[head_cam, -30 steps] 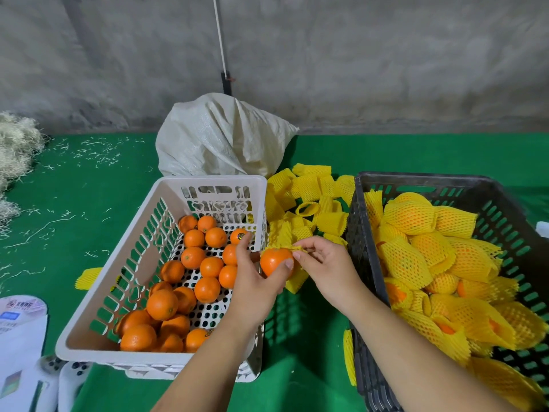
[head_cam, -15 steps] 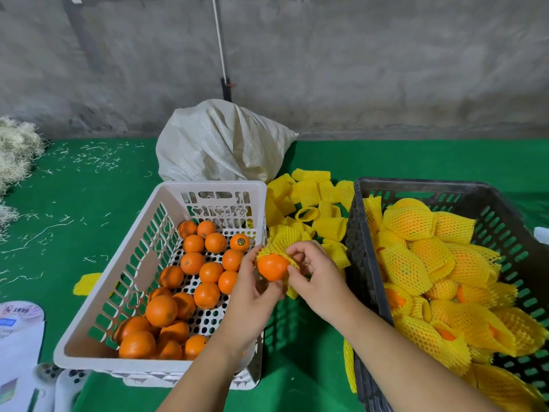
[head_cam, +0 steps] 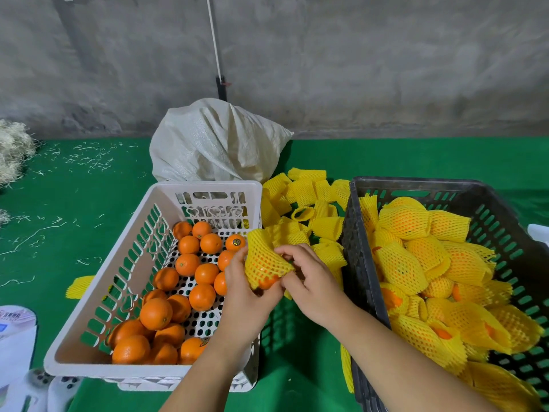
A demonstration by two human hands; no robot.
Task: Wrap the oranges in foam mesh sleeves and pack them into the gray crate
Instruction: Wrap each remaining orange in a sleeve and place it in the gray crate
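My left hand (head_cam: 245, 295) grips an orange (head_cam: 267, 281) from below, between the two crates. A yellow foam mesh sleeve (head_cam: 263, 260) covers most of that orange; only its lower edge shows bare. My right hand (head_cam: 309, 281) pinches the sleeve's right side. Several bare oranges (head_cam: 190, 281) lie in the white crate (head_cam: 118, 281) on the left. The gray crate (head_cam: 356, 263) on the right holds several sleeved oranges (head_cam: 416, 263). A pile of loose yellow sleeves (head_cam: 306, 200) lies between the crates, just behind my hands.
A white woven sack (head_cam: 214, 144) sits behind the white crate against a concrete wall. One stray sleeve (head_cam: 78, 286) lies left of the white crate on the green cloth (head_cam: 74, 203). Straw bits scatter at far left. White packaging (head_cam: 15, 337) sits at the lower left corner.
The sleeve, earlier only at the orange's far side, now covers most of it. Both hands have stayed between the crates, pulling the mesh over the fruit.
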